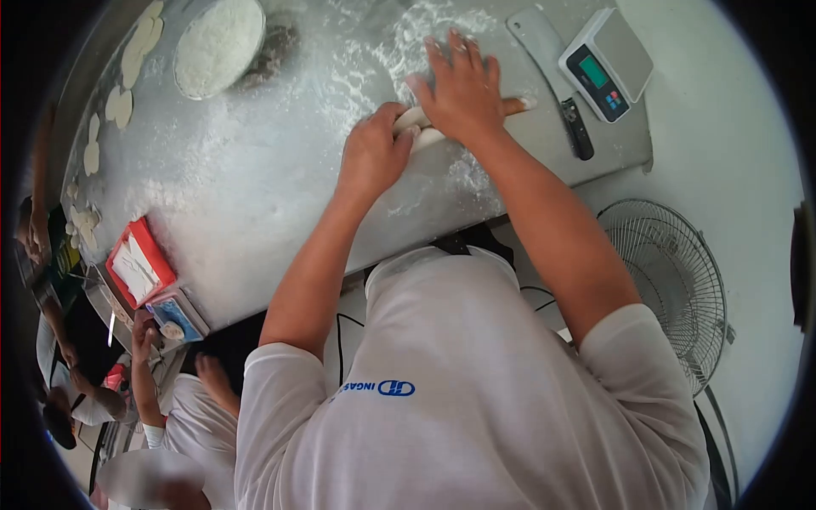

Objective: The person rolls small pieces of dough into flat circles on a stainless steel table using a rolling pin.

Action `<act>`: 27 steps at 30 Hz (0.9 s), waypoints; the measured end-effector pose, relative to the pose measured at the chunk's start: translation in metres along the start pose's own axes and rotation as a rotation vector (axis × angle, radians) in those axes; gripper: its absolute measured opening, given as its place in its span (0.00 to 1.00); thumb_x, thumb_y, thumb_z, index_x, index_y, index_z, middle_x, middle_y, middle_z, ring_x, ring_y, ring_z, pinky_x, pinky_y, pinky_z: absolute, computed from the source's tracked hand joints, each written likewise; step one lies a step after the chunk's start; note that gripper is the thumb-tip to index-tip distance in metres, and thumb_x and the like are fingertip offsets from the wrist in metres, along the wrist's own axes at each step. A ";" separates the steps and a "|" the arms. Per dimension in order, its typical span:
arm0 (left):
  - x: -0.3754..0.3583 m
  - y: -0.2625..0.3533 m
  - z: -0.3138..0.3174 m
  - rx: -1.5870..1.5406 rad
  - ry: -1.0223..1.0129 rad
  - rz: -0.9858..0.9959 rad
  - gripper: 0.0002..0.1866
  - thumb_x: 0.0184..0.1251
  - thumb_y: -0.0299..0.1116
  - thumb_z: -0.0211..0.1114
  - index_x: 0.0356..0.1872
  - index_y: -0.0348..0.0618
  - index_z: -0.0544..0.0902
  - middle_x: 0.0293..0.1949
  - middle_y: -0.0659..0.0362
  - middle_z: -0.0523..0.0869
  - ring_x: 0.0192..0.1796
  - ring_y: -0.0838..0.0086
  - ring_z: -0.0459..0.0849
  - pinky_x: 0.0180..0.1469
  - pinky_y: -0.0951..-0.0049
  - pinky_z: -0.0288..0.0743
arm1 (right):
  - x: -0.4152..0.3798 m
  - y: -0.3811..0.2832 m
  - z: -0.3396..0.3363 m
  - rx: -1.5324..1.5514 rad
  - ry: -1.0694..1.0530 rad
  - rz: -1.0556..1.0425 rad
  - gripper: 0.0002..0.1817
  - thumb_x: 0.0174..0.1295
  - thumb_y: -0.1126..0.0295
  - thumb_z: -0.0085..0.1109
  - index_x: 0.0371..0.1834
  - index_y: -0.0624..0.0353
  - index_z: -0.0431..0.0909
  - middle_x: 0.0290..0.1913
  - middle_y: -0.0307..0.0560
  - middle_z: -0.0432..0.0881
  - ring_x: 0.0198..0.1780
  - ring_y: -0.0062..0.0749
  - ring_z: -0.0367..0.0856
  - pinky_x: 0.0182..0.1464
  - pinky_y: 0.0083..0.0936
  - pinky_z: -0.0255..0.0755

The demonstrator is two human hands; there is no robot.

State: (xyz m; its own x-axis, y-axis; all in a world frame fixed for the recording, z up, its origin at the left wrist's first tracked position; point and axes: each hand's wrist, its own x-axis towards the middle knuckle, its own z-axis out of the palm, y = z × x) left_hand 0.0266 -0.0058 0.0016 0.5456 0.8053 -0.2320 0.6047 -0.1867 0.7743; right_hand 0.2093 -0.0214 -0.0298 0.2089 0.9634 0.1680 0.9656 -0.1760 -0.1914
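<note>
Two pale strips of dough (427, 138) lie side by side on the floured metal table (280, 161). My left hand (372, 151) is closed on their left end, with thumb and fingers around the dough. Over their right part rests my right hand (463, 95), palm down with its fingers spread. A short brown stick-like end (516, 105), whitened with flour at the tip, sticks out to the right from under that hand. The rest of it is hidden, so its kind cannot be made out.
A cleaver (544, 59) and a digital scale (605, 64) lie at the right. At the upper left stands a bowl of flour (219, 47), near flat dough pieces (119, 106). A red tray (157, 246) sits at lower left, near co-workers. A fan (667, 289) stands beside the table.
</note>
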 end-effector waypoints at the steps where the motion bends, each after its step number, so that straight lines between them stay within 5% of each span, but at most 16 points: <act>1: 0.011 -0.001 -0.001 0.000 0.021 0.035 0.12 0.69 0.32 0.69 0.49 0.38 0.86 0.43 0.39 0.90 0.49 0.41 0.89 0.54 0.47 0.81 | 0.005 0.004 -0.001 0.019 0.015 0.000 0.35 0.77 0.44 0.54 0.81 0.49 0.72 0.83 0.59 0.67 0.83 0.60 0.63 0.82 0.62 0.51; 6: 0.013 -0.008 -0.007 0.070 0.040 0.086 0.10 0.72 0.33 0.69 0.49 0.40 0.87 0.44 0.42 0.91 0.49 0.45 0.90 0.54 0.53 0.81 | -0.069 0.015 -0.016 0.091 -0.048 -0.062 0.34 0.75 0.45 0.56 0.78 0.51 0.76 0.82 0.60 0.69 0.81 0.60 0.66 0.82 0.62 0.50; 9: -0.011 -0.006 -0.007 -0.195 -0.094 -0.117 0.09 0.75 0.31 0.67 0.49 0.39 0.83 0.41 0.43 0.90 0.50 0.47 0.91 0.52 0.58 0.81 | -0.145 0.022 -0.045 0.064 -0.157 -0.111 0.34 0.70 0.44 0.60 0.76 0.48 0.79 0.81 0.59 0.71 0.79 0.61 0.69 0.79 0.63 0.54; 12: -0.026 -0.015 0.002 -0.221 -0.155 -0.130 0.09 0.77 0.30 0.66 0.50 0.38 0.79 0.40 0.45 0.90 0.48 0.50 0.92 0.51 0.59 0.82 | -0.121 0.020 -0.031 0.046 -0.152 -0.086 0.35 0.73 0.45 0.58 0.80 0.47 0.75 0.82 0.58 0.69 0.81 0.62 0.66 0.80 0.63 0.52; 18: 0.012 -0.005 -0.001 -0.034 0.030 0.065 0.11 0.77 0.31 0.66 0.55 0.39 0.83 0.41 0.44 0.91 0.47 0.46 0.91 0.52 0.56 0.83 | 0.008 0.004 0.009 0.011 -0.049 0.021 0.36 0.79 0.41 0.48 0.84 0.46 0.69 0.87 0.59 0.61 0.86 0.61 0.58 0.84 0.65 0.47; 23: 0.012 -0.010 -0.006 0.163 -0.105 0.186 0.08 0.78 0.32 0.65 0.50 0.39 0.84 0.38 0.48 0.91 0.42 0.51 0.92 0.47 0.56 0.82 | -0.099 0.018 -0.021 0.074 -0.067 -0.054 0.35 0.73 0.46 0.59 0.79 0.48 0.75 0.82 0.60 0.68 0.81 0.60 0.66 0.83 0.63 0.49; 27: -0.018 -0.015 0.000 -0.250 -0.176 -0.168 0.06 0.79 0.30 0.63 0.47 0.39 0.82 0.33 0.53 0.86 0.36 0.59 0.89 0.45 0.57 0.81 | -0.155 0.027 -0.040 0.094 -0.186 -0.109 0.35 0.72 0.45 0.60 0.79 0.47 0.76 0.81 0.59 0.70 0.80 0.60 0.68 0.81 0.63 0.53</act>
State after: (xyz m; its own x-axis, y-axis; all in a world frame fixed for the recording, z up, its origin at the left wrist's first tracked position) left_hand 0.0075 -0.0174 -0.0059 0.5553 0.6994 -0.4499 0.5461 0.1014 0.8316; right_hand 0.2096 -0.1841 -0.0224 0.0633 0.9979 0.0138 0.9604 -0.0571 -0.2727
